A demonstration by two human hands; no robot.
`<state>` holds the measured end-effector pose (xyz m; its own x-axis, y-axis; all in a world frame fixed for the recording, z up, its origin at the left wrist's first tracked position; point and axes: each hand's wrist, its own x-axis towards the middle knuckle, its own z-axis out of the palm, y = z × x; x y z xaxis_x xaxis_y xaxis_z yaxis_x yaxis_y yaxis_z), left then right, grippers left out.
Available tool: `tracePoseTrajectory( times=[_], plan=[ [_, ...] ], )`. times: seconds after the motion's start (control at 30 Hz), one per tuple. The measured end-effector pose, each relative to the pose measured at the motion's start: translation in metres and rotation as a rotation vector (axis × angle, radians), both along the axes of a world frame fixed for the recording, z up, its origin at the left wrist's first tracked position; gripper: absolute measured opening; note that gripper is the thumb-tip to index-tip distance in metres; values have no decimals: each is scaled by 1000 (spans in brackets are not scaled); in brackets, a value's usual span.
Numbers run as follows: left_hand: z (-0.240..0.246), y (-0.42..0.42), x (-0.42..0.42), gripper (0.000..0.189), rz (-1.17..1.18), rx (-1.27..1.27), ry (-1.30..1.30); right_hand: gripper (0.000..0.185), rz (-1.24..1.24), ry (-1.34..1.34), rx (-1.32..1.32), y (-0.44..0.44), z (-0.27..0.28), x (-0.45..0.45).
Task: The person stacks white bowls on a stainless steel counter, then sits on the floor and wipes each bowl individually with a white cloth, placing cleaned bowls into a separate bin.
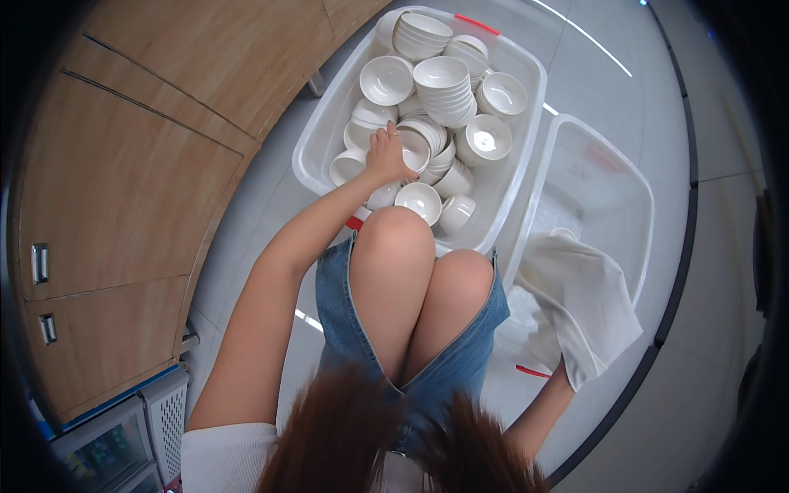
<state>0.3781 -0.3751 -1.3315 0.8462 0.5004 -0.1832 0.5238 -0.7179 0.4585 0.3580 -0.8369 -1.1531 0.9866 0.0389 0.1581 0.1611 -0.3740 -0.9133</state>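
My left hand (387, 154) is at a white bowl (416, 149) lying on its side, the front one of a nested stack. Its thumb and fingers span the bowl's rim. Many more white bowls (442, 74) fill the translucent plastic tub (521, 142) before my knees, some stacked upright, others tipped over. A white cloth (588, 296) covers my right hand, and only the right forearm (545, 403) shows below it. A small white rim (564, 233) peeks out at the cloth's far edge. Whether the hidden hand holds anything cannot be seen.
A second translucent tub (644, 203) stands at the right, under the cloth. Wooden cabinets (135, 160) with metal handles line the left side. A glass-fronted appliance (105, 453) is at the lower left. Grey floor tiles (246, 215) lie between cabinets and tub.
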Motion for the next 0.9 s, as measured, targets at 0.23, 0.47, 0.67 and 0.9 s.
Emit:
tracePoseTrajectory(
  times=[0.23,0.47,0.67,0.9],
  plan=[
    [100,-10,-32,135,-109,-152,-388,52,255,-53,-9,84,47,-21],
    [280,-88,-85,121,-656,87,-719,53,486,-474,-669,130,86,-34],
    [313,-147,-109,110,-865,-242,-970,39,341,-383,-293,126,98,-61],
    [297,-180,-106,80,-977,-302,-1340,43,238,11,288,106,108,-79]
  ],
)
